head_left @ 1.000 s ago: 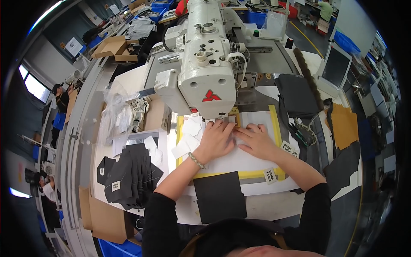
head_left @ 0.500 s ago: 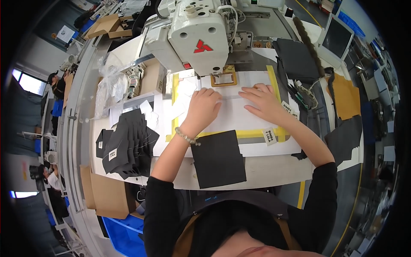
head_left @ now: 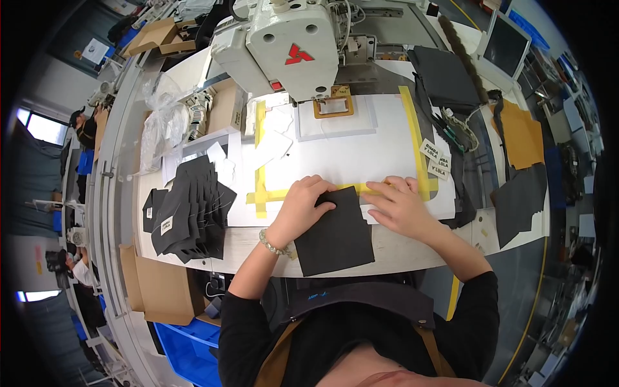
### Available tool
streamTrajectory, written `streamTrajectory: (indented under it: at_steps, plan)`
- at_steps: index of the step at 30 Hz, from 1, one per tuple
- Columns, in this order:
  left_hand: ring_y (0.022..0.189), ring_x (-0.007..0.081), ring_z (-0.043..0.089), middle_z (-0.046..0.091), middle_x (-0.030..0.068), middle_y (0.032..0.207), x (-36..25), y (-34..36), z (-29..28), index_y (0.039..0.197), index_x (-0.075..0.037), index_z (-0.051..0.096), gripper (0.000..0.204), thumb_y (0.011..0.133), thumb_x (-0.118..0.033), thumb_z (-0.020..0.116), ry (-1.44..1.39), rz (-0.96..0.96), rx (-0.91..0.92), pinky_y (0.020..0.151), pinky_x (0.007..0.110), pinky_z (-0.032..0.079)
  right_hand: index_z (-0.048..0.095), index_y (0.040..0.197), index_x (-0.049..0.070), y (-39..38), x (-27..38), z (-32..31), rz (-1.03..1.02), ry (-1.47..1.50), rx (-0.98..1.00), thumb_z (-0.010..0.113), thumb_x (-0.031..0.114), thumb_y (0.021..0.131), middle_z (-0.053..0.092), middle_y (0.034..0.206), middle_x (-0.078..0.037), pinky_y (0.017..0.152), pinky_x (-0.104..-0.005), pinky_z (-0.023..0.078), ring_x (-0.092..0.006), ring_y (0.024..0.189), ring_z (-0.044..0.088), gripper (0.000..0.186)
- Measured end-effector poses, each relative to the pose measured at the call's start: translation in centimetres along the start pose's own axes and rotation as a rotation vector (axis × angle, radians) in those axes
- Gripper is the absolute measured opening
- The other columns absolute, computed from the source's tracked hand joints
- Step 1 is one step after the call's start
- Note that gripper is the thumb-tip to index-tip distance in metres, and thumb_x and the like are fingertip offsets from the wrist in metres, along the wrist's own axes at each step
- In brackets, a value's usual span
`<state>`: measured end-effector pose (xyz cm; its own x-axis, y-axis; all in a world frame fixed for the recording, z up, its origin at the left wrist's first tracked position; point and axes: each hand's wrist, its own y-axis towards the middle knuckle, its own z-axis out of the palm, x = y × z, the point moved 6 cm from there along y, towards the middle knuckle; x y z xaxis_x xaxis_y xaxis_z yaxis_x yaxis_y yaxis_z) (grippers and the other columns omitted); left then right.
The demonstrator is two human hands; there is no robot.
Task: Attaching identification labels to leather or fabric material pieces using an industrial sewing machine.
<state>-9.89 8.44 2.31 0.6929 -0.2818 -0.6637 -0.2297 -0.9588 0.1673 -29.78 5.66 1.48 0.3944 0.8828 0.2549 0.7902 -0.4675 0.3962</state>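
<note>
A black fabric piece (head_left: 336, 242) lies at the table's front edge, overlapping the white work sheet. My left hand (head_left: 302, 209) is closed at its upper left corner, thumb and fingers on the cloth. Just right of the piece is my right hand (head_left: 405, 209), fingers apart and pointing left, over the yellow tape border; what lies beneath that palm is hidden. Ahead, the white template sheet (head_left: 348, 158) with yellow tape edges lies under the sewing machine head (head_left: 293, 58). A brown rectangular clamp frame (head_left: 333, 117) sits below the machine's needle area, on a clear plate (head_left: 338, 134).
Stacked black fabric pieces (head_left: 190, 216) stand at the left, near a box (head_left: 229, 109) and clear plastic bags (head_left: 164, 132). Several white labels (head_left: 431, 150) lie right of the tape. Farther right are black sheets (head_left: 445, 77), tan material (head_left: 521, 138) and a monitor (head_left: 506, 55).
Both hands have come back toward me from the clamp frame. My left hand has taken the black piece's corner. The label near the tape's lower right corner no longer shows.
</note>
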Motion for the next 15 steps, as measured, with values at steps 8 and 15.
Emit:
streamTrajectory:
  at_steps: [8, 15]
  plan:
    - [0.087, 0.0269, 0.055, 0.060, 0.0084, 0.096, -1.3, -2.3, 1.3, 0.126, -0.007, 0.061, 0.050, 0.077, -0.001, 0.071, 0.180, 0.034, -0.191, 0.080, 0.037, 0.045, 0.067, 0.114, 0.016, 0.0, 0.1, 0.1, 0.007, 0.001, -0.026, 0.071, 0.027, 0.082, 0.058, 0.123, 0.001, 0.089, -0.0396, 0.032, -0.0216, 0.110, 0.048, 0.035]
    - [0.096, 0.0276, 0.059, 0.062, 0.0087, 0.107, -1.3, -2.8, 1.5, 0.126, -0.007, 0.061, 0.050, 0.078, 0.000, 0.071, 0.194, 0.079, -0.263, 0.086, 0.039, 0.045, 0.068, 0.114, 0.016, -0.1, 0.1, 0.3, 0.017, 0.006, -0.020, 0.071, 0.026, 0.082, 0.058, 0.125, 0.000, 0.090, -0.0398, 0.032, -0.0222, 0.111, 0.047, 0.034]
